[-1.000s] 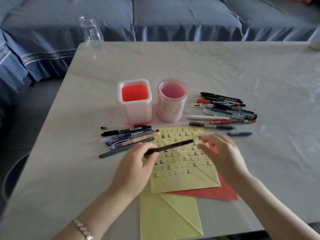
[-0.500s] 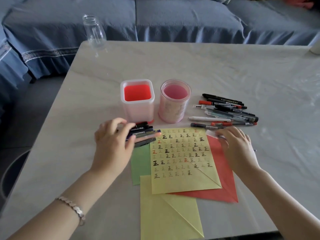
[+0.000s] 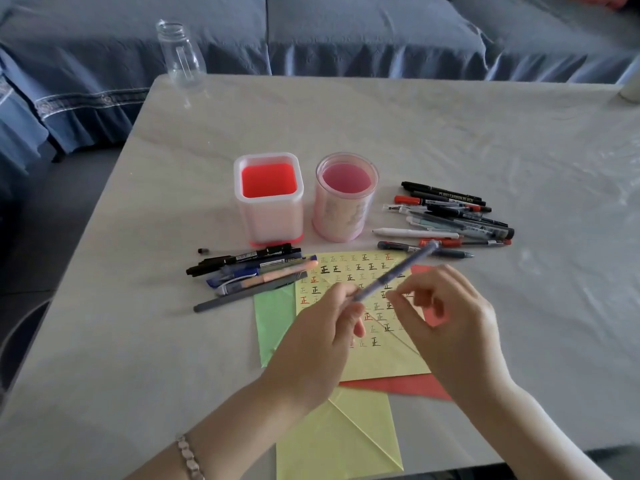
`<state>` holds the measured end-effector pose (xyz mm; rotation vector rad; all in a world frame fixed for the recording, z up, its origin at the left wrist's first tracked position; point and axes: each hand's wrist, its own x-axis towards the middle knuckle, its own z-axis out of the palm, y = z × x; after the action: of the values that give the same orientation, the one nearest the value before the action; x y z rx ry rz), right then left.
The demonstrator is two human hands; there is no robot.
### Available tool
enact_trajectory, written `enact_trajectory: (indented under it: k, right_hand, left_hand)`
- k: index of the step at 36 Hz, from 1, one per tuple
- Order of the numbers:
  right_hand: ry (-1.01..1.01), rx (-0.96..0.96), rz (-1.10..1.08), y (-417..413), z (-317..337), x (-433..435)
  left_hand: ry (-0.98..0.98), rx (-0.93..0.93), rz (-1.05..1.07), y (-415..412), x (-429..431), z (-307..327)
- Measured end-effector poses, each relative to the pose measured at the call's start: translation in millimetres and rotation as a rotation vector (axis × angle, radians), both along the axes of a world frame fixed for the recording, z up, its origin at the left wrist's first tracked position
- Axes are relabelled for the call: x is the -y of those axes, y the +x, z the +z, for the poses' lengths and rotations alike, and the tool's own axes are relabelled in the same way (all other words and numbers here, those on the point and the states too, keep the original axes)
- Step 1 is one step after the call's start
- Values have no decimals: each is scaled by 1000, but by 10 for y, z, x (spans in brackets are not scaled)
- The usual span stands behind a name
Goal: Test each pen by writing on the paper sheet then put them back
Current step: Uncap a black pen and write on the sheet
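Repeated 正 on yellow sheet (image 3: 349, 271), black pen (image 3: 441, 192) perhaps PLANT CARBON BLACK

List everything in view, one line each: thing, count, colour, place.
table: one, pale grey, under everything
sofa: one, blue, behind the table
bottle: one, clear, far left corner
square holder: one, white with red inside, centre
round holder: one, pink, right of it
left pen pile: about six, mixed colours, before the square holder
right pen pile: about ten, mostly black, right of the round holder
written sheet: one, yellow, centre
green sheet: one, under its left edge
red sheet: one, under its right side
plain sheet: one, yellow, near edge
held pen: one, blue-grey, above the written sheet
bracelet: one, silver, left wrist
left hand: one, pinches the held pen
right hand: one, curled beside that pen, contact unclear
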<state>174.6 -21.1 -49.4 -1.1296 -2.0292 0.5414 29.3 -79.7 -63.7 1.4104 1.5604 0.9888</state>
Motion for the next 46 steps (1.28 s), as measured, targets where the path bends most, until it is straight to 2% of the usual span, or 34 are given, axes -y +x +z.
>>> enact_trajectory:
  k: [1,3,5,7,9,14,17,21,26,27,31,34,38,43,46]
  right_hand:
    - [-187,-87,-86,-21,12,18]
    - [-522,-199,-107,-50,21,21]
    - [-747,-308,-55,-63,16,22]
    - [-859,-464,-31,-98,34,35]
    - [-851,-531,-25,-142,40,66]
    - [-669,-460,-168,-213,-25,126]
    - [-667,-470,-201,-258,-34,162]
    - [-733,-522,-180,-279,-71,174]
    - [-646,-493,-27,-243,-71,184]
    - [-645,-495,-2,-235,-73,187]
    - [-623,-586,-43,-221,-91,174]
    - [-610,-635,-184,-157,-123,123]
    - [-633,-632,-262,-44,-189,96]
    - [-676,-639,-262,58,-274,103]
    - [-698,-650,-272,107,-296,90]
  left_hand:
    - [-11,81,9,-1,4,26]
    - [-25,207,-1,-6,18,44]
    - [-24,199,-69,-9,39,58]
    - [-24,100,-127,-9,65,79]
    - [-16,5,-169,1,88,103]
    - [34,-101,-227,89,146,126]
    - [88,-176,-218,103,144,50]
    - [123,-129,-204,55,128,18]
    - [-30,78,-307,-60,128,28]
    - [-44,66,-322,-85,131,24]
    - [-63,-97,-259,-172,156,-11]
    - [-55,-238,-59,-284,170,-150]
    - [96,-451,212,-510,214,-437]
    - [303,-750,265,-726,227,-675]
    - [309,-845,270,-734,204,-705]
